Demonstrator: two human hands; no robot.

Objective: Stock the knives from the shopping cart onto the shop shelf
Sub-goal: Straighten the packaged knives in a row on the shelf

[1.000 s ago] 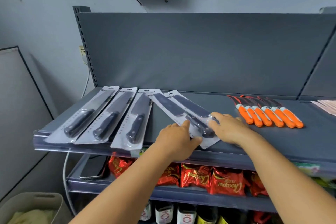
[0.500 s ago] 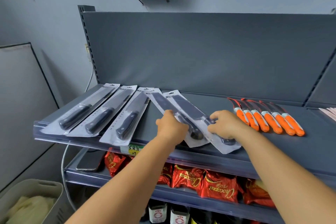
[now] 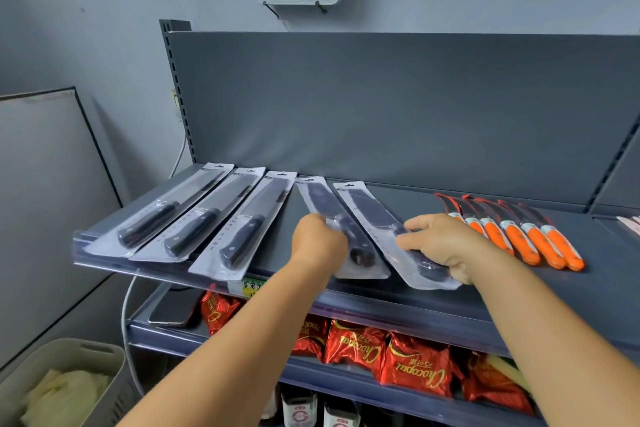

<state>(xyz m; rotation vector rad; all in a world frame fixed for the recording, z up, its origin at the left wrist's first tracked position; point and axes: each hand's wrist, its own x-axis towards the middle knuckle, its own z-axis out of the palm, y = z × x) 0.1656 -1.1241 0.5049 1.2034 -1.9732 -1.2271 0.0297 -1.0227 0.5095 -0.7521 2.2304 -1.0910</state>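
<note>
- Left hand (image 3: 317,241) grips the left edge of pack 4 (image 3: 341,229), fingers curled round it; 0.5 s ago it sat over the handle.
- Right hand (image 3: 440,246) clamped on the handle end of pack 5 (image 3: 391,236).
- Both packs flat on the shelf (image 3: 519,291), now side by side with a gap; they overlapped 1 s ago.
- 3 packs (image 3: 207,215) left of the left hand, unchanged.
- Orange knives (image 3: 526,236) just right of the right hand.

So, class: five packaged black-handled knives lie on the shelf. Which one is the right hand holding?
The rightmost pack, nearest the orange knives. The right hand grips its handle end; the left hand holds its neighbour.
</note>
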